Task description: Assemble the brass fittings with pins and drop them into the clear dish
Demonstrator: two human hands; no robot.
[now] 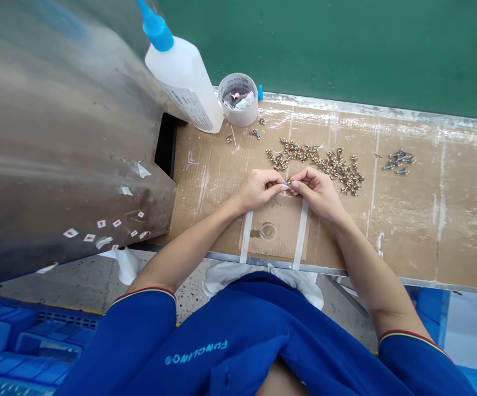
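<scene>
My left hand (259, 190) and my right hand (316, 192) meet above the cardboard-covered bench top (390, 231). Their fingertips pinch a tiny metal part with a blue end (287, 182) between them. Just beyond my right hand lies a loose heap of small brass fittings (315, 160). Farther right sits a small group of fittings with blue ends (399, 163). Below my hands, a small transparent round dish (268, 231) rests on a taped cardboard piece (273, 234).
A white plastic bottle with a blue nozzle (183, 77) lies tilted at the back, beside a round tub holding tissue (237, 99). A dented metal sheet (65, 143) rises on the left, and a green wall (345, 38) stands behind. Blue crates (20, 341) sit on the floor at lower left.
</scene>
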